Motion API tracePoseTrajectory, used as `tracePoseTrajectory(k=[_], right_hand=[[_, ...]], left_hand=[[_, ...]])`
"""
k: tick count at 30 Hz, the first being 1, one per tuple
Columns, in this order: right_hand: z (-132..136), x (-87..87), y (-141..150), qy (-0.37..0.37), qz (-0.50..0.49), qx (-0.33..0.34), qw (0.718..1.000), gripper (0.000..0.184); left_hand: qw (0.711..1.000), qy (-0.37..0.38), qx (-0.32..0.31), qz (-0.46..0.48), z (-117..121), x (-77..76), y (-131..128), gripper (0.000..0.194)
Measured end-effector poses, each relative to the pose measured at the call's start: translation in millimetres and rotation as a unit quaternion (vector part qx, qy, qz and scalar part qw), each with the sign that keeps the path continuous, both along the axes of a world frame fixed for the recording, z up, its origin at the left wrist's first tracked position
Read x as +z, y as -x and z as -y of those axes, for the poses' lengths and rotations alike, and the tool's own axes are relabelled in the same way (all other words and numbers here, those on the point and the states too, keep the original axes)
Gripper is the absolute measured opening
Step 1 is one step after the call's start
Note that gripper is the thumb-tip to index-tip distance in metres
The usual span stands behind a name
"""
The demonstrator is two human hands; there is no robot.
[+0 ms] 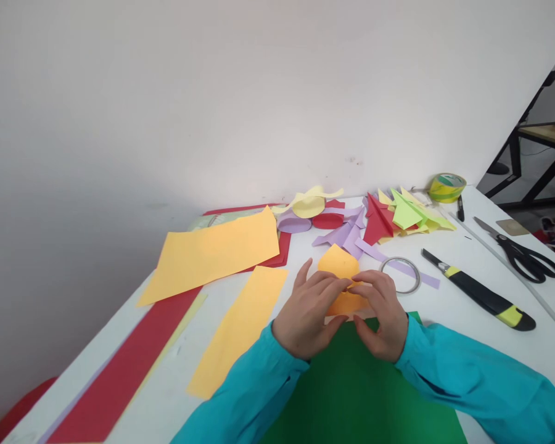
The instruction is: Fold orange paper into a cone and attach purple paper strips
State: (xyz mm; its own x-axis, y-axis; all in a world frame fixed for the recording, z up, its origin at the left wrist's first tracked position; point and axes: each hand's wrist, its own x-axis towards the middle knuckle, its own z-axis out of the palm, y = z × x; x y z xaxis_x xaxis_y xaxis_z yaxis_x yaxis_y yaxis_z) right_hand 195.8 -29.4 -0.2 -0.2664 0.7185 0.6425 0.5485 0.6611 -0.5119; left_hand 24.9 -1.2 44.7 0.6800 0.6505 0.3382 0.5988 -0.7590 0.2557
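Note:
Between my two hands is a small piece of orange paper, with its curved upper part standing up behind the fingers. My left hand pinches its left side, the thumb low near the bottom edge. On the other side my right hand holds it with fingers and thumb, the fingertips nearly touching those of the left. Part of the paper is hidden behind the fingers. Beneath the hands lies a green sheet. A metal ring rests just beyond my right hand.
Orange sheets and a red strip lie left. Folded paper planes and looped paper pieces sit along the wall. To the right are a utility knife, scissors, a ruler and a tape roll.

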Motion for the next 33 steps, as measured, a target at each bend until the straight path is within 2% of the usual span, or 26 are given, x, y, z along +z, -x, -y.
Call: tracePoseTrajectory(k=[3, 5, 9, 11, 13, 16, 20, 22, 24, 28, 30, 33], right_hand=[[0, 4.3, -3, -0.006, -0.036, -0.007, 0.999, 0.045], [-5, 7.7, -10, -0.018, -0.058, -0.037, 0.997, 0.039], [-30, 6.7, -43, -0.049, -0.1, -0.173, 0.979, 0.02], [-42, -0.5, -63, -0.037, -0.107, -0.251, 0.961, 0.017], [-48, -10.0, -80, -0.017, -0.079, -0.29, 0.954, 0.015], [-42, -20.1, -91, -0.007, 0.021, -0.264, 0.964, 0.009], [-22, -18.1, -81, -0.015, 0.163, -0.18, 0.97, 0.019], [-16, -15.1, -74, -0.011, 0.223, -0.171, 0.96, 0.022], [-15, -14.0, -71, -0.005, 0.265, -0.166, 0.95, 0.019], [-15, -13.9, -71, -0.035, 0.252, -0.161, 0.954, 0.017], [-13, -11.3, -71, -0.064, 0.219, -0.156, 0.961, 0.017], [-2, -4.1, -69, -0.127, 0.175, -0.138, 0.967, 0.012]], left_hand=[[1.0, -0.012, -0.002, -0.003, 0, -0.2, 1, 0.039], [1.0, -0.019, -0.001, -0.005, 0, 0.2, 2, 0.04], [1.0, -0.029, 0.003, -0.009, -1, 1.8, 6, 0.042], [0.999, -0.033, 0.006, -0.006, -1, 3.4, 7, 0.042], [0.999, -0.042, 0.009, 0.004, 0, 6.2, 8, 0.041], [0.997, -0.069, 0.007, 0.03, 6, 12.9, 4, 0.036], [0.993, -0.098, -0.003, 0.071, 18, 23.4, -4, 0.02], [0.987, -0.107, 0.027, 0.118, 22, 28.1, -5, 0.016], [0.975, -0.098, 0.082, 0.181, 24, 32.4, -4, 0.014], [0.936, -0.018, 0.176, 0.305, 24, 38.6, 2, 0.009], [0.911, 0.057, 0.19, 0.361, 25, 40.3, 3, 0.008], [0.876, 0.195, 0.177, 0.403, 25, 42.0, 0, 0.01]])
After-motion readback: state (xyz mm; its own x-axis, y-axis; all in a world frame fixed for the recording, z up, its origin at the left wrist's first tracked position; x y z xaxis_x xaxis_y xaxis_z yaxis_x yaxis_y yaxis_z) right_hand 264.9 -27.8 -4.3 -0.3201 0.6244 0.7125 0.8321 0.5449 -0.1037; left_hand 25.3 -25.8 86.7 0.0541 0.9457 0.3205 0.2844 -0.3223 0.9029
